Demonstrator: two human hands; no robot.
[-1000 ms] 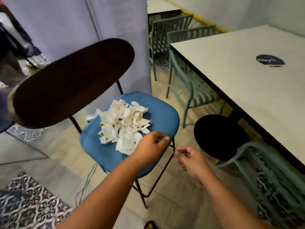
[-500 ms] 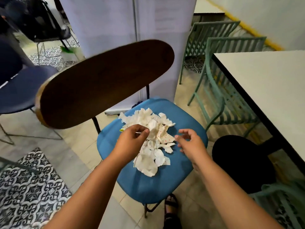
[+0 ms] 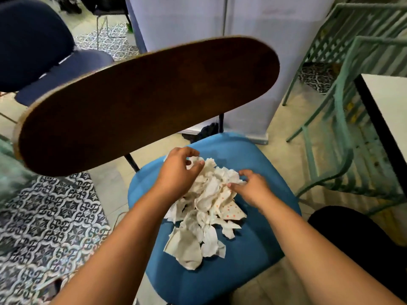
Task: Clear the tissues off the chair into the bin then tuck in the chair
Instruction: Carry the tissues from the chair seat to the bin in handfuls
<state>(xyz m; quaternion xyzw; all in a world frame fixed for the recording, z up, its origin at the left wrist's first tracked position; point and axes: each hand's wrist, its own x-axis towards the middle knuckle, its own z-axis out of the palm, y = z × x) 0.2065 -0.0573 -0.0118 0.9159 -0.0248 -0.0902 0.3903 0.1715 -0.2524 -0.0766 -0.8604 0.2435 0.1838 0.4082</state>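
Observation:
A heap of crumpled white tissues (image 3: 204,208), some with red dots, lies on the blue seat of the chair (image 3: 253,265). The chair's dark wooden backrest (image 3: 143,102) looms large at the upper left. My left hand (image 3: 176,172) curls its fingers over the far left part of the heap. At the heap's right edge, my right hand (image 3: 253,190) has its thumb and fingers curled on the tissues. A black round shape, possibly the bin (image 3: 361,243), sits at the lower right, just beside the seat.
A white table with a black edge (image 3: 387,111) stands at the right with green metal chairs (image 3: 343,119) beside it. A dark blue chair (image 3: 44,62) is at the upper left. A grey partition (image 3: 242,51) rises behind. Patterned floor tiles (image 3: 50,216) lie at the left.
The view has come closer over the seat. Both hands have moved from the seat's front edge onto the tissue heap, the left reaching to its far side and the right closing in on its right edge.

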